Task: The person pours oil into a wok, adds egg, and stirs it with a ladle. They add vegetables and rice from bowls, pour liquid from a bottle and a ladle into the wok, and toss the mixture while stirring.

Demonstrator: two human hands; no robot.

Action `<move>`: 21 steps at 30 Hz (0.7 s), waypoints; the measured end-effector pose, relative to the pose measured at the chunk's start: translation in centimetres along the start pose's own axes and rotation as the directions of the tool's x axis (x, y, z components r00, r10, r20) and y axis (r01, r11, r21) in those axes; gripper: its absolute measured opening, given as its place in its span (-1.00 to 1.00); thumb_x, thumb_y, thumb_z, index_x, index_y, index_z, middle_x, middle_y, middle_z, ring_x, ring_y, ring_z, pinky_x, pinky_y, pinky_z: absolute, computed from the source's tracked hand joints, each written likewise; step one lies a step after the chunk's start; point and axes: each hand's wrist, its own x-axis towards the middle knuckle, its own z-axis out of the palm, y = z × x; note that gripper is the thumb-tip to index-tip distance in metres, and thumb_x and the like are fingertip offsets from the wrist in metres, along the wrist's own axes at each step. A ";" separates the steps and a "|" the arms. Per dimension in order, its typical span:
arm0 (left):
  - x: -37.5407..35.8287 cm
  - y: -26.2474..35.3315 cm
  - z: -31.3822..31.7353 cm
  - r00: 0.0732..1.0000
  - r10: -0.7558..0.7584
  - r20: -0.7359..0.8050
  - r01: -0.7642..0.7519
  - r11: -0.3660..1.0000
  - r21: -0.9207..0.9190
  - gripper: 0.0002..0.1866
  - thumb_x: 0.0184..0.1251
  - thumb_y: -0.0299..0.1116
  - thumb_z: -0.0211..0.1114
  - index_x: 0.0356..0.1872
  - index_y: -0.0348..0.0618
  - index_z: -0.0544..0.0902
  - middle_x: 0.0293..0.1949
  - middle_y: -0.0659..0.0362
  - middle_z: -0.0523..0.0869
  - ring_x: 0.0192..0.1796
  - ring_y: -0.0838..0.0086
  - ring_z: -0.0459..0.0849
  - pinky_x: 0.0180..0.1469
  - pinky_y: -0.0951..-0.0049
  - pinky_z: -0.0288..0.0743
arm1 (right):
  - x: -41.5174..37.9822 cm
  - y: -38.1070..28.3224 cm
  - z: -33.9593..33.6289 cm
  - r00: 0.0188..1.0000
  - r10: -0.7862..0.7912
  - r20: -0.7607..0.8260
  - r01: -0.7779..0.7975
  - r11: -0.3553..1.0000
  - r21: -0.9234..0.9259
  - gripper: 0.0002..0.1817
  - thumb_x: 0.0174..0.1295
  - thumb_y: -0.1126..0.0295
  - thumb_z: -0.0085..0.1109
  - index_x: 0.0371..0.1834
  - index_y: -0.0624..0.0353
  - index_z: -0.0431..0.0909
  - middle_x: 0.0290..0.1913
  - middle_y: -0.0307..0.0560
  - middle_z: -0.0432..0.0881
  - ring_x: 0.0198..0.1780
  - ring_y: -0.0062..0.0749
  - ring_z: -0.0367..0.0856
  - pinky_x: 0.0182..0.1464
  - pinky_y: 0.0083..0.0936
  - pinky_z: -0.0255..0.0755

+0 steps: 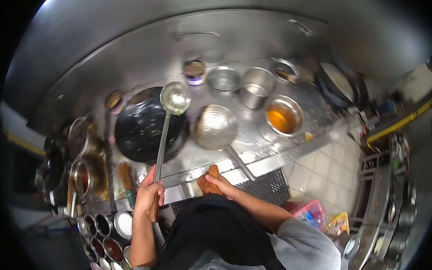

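Note:
My left hand (148, 193) is closed around the handle of a long metal ladle (162, 145) whose butt end is wooden. The ladle's bowl is raised over the right rim of a dark wok (142, 130), and a pale, shiny content shows in it. In my right hand (222, 186) is a bunched brown cloth (209, 183), held at the counter's front edge. Just beyond that hand a round metal strainer (216, 128) lies on the steel counter (255, 157), its handle sticking out over the front edge.
Behind the strainer stand a metal pot (258, 88) and a round metal container (223, 80). A pot of orange liquid (283, 116) is to the right. At lower left are several seasoning bowls (113, 249); a dark pan (339, 82) sits far right. A pink basket (310, 213) is below.

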 end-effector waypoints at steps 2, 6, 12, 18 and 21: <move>0.8 -0.1 4.9 0.978 -0.067 0.197 0.060 0.997 0.041 -0.25 0.24 -0.64 0.05 0.51 -0.06 0.14 -0.60 0.26 0.44 -0.74 0.57 0.37 -0.73 0.59 0.27 | -3.2 0.2 -3.9 0.993 -0.087 -0.081 0.079 0.992 -0.094 -0.42 0.31 -0.06 0.18 0.13 0.22 0.43 -0.16 -0.13 0.60 -0.24 -0.53 0.62 -0.36 -0.58 0.50; 3.9 -2.1 15.2 0.904 -0.196 0.380 0.092 0.957 0.275 -0.25 0.30 -0.56 0.13 0.52 -0.08 0.10 -0.58 0.25 0.46 -0.72 0.57 0.39 -0.68 0.56 0.29 | -10.1 -2.2 -8.6 0.990 -0.024 -0.141 0.014 0.998 -0.068 -0.46 0.36 -0.04 0.13 0.12 0.21 0.43 -0.25 -0.20 0.60 -0.34 -0.67 0.59 -0.49 -0.76 0.41; 9.2 -5.8 25.7 0.851 -0.240 0.467 -0.100 0.799 0.593 -0.24 0.27 -0.51 0.11 0.52 -0.16 0.07 -0.55 0.27 0.44 -0.70 0.59 0.39 -0.68 0.55 0.30 | -11.6 0.3 -13.2 0.941 -0.138 -0.310 0.186 0.973 0.133 -0.54 0.40 0.02 0.09 0.10 0.19 0.44 -0.27 -0.21 0.61 -0.43 -0.66 0.57 -0.57 -0.74 0.37; 11.2 -7.3 27.3 0.816 -0.303 0.493 -0.075 0.790 0.609 -0.22 0.28 -0.51 0.11 0.53 -0.17 0.01 -0.54 0.27 0.45 -0.71 0.57 0.40 -0.69 0.55 0.30 | -12.6 0.4 -15.2 0.949 -0.173 -0.262 0.222 0.960 0.169 -0.58 0.40 0.04 0.08 0.08 0.16 0.44 -0.34 -0.25 0.58 -0.55 -0.66 0.51 -0.68 -0.73 0.27; 11.5 -6.8 27.0 0.772 -0.367 0.520 0.032 0.838 0.544 -0.22 0.29 -0.52 0.11 0.53 -0.17 -0.01 -0.55 0.27 0.45 -0.72 0.57 0.40 -0.70 0.54 0.29 | -12.4 -0.1 -14.6 0.951 -0.168 -0.258 0.211 0.966 0.149 -0.58 0.40 0.05 0.08 0.08 0.16 0.44 -0.34 -0.24 0.58 -0.55 -0.65 0.52 -0.68 -0.72 0.27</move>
